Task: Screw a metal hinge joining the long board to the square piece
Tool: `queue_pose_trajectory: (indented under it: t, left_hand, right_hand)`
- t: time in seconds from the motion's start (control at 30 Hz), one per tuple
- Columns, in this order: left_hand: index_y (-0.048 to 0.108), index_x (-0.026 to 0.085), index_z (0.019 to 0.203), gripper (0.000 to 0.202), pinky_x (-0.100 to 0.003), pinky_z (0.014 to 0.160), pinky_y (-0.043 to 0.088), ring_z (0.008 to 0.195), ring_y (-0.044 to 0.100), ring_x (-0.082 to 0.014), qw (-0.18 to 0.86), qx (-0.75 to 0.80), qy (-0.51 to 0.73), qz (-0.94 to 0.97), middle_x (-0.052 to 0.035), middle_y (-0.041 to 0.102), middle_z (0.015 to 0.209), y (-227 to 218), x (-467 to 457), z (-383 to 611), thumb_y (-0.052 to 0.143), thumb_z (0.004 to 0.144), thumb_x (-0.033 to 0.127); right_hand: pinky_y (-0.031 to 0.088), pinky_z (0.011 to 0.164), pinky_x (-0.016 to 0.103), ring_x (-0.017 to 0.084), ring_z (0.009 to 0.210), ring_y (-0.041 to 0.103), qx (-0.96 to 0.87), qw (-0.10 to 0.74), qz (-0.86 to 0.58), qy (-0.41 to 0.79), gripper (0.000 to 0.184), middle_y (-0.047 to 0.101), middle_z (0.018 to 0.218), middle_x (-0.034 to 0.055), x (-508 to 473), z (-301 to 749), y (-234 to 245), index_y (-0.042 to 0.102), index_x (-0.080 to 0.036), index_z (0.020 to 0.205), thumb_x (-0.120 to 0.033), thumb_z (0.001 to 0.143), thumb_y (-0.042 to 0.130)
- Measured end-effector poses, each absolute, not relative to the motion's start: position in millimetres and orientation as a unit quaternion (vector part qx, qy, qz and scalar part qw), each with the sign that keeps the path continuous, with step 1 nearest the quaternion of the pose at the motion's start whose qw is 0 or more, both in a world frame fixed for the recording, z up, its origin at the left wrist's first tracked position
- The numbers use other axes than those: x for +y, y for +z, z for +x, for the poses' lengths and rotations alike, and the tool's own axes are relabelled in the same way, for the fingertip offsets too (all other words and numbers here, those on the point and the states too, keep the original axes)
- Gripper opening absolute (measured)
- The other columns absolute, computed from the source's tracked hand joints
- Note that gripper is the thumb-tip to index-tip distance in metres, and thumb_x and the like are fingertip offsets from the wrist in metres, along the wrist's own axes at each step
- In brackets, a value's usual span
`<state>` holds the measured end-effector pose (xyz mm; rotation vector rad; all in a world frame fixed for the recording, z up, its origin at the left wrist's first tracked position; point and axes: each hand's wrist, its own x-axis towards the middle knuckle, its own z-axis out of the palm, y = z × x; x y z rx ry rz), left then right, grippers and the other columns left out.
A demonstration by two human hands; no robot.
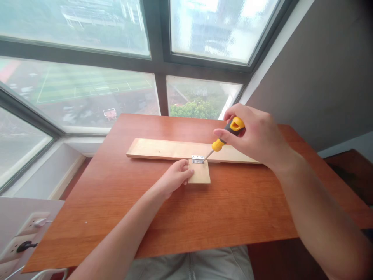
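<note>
A long pale wooden plank lies across the reddish table. A small wooden block sits against its near edge, joined by a small metal hinge. My left hand grips the block's left side, fingers curled on it. My right hand is closed round a yellow and black screwdriver, whose tip rests on the hinge.
Large windows rise behind the table, and a grey wall stands at the right. A white power strip with plugs sits low at the left. My lap shows under the table's near edge.
</note>
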<state>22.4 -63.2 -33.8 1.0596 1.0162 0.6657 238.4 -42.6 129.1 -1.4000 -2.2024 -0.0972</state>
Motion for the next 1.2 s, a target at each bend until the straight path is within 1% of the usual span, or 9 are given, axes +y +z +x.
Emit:
queue_pose_trajectory:
  t: [0.1,0.2,0.47,0.7,0.83,0.93,1.03,1.13,1.2]
  left_hand:
    - [0.058,0.015,0.097,0.033,-0.022,0.052,0.033,0.059,0.046,-0.0083,0.692,0.457,0.298,0.473,0.0007,0.057,0.075,-35,-63,23,0.072,0.077,0.037]
    - [0.058,0.014,0.1,0.035,-0.021,0.052,0.033,0.061,0.047,-0.0083,0.699,0.451,0.303,0.465,0.0001,0.058,0.077,-34,-62,23,0.072,0.077,0.036]
    - [0.058,0.014,0.101,0.034,-0.02,0.052,0.034,0.062,0.048,-0.0082,0.705,0.447,0.308,0.456,0.0002,0.058,0.078,-30,-63,24,0.072,0.077,0.035]
    - [0.058,0.014,0.099,0.032,-0.02,0.052,0.035,0.062,0.048,-0.0085,0.702,0.451,0.31,0.456,-0.0003,0.059,0.079,-29,-64,24,0.072,0.077,0.033]
    - [0.058,0.014,0.099,0.033,-0.021,0.052,0.035,0.063,0.048,-0.0086,0.701,0.45,0.307,0.46,-0.001,0.06,0.079,-30,-64,24,0.072,0.078,0.034]
    - [0.058,0.014,0.099,0.033,-0.021,0.053,0.034,0.063,0.048,-0.0084,0.704,0.447,0.31,0.458,-0.0005,0.059,0.079,-32,-63,24,0.072,0.077,0.033]
    - [0.058,0.014,0.098,0.034,-0.021,0.053,0.032,0.062,0.048,-0.008,0.711,0.441,0.312,0.45,0.0002,0.059,0.078,-31,-63,24,0.073,0.075,0.034]
    - [0.058,0.014,0.098,0.035,-0.021,0.051,0.029,0.06,0.046,-0.0077,0.717,0.446,0.307,0.439,0.0014,0.058,0.075,-29,-63,24,0.074,0.074,0.034]
    - [0.058,0.014,0.098,0.036,-0.021,0.051,0.027,0.059,0.045,-0.0073,0.721,0.448,0.307,0.431,0.0021,0.057,0.073,-28,-63,24,0.075,0.073,0.034]
  right_hand:
    - [0.045,0.069,0.031,0.016,0.071,0.061,-0.858,0.198,-0.472,0.04,0.024,0.07,0.096,0.001,-43,241,142,0.06,-0.023,0.105,-0.033,0.084,0.065]
    - [0.043,0.066,0.03,0.016,0.07,0.061,-0.871,0.182,-0.456,0.03,0.016,0.07,0.085,-0.0011,-45,239,151,0.063,-0.023,0.1,-0.029,0.085,0.064]
    - [0.035,0.058,0.032,0.017,0.06,0.054,-0.859,0.14,-0.49,-0.042,0.02,0.063,0.065,-0.0003,-41,228,157,0.066,-0.024,0.084,-0.042,0.089,0.06]
    - [0.024,0.053,0.032,0.017,0.051,0.046,-0.818,0.119,-0.547,-0.13,0.044,0.051,0.052,0.0025,-34,227,150,0.061,-0.024,0.067,-0.062,0.089,0.052]
    - [0.032,0.055,0.031,0.017,0.062,0.055,-0.863,0.089,-0.497,-0.033,0.018,0.066,0.077,0.0033,-32,234,160,0.062,-0.023,0.089,-0.041,0.089,0.056]
    - [0.04,0.062,0.031,0.018,0.075,0.06,-0.903,0.07,-0.42,0.054,0.024,0.07,0.097,0.0026,-27,239,165,0.059,-0.026,0.109,-0.028,0.085,0.058]
    - [0.036,0.062,0.033,0.019,0.071,0.059,-0.892,0.087,-0.443,0.002,0.016,0.068,0.089,0.0027,-19,237,160,0.06,-0.026,0.103,-0.035,0.09,0.056]
    - [0.029,0.059,0.033,0.02,0.062,0.054,-0.849,0.091,-0.515,-0.082,0.028,0.061,0.074,0.0043,-17,232,152,0.062,-0.023,0.086,-0.048,0.094,0.051]
    - [0.031,0.058,0.033,0.019,0.063,0.053,-0.861,0.086,-0.497,-0.062,0.026,0.062,0.079,0.0049,-19,232,153,0.061,-0.023,0.085,-0.046,0.093,0.051]
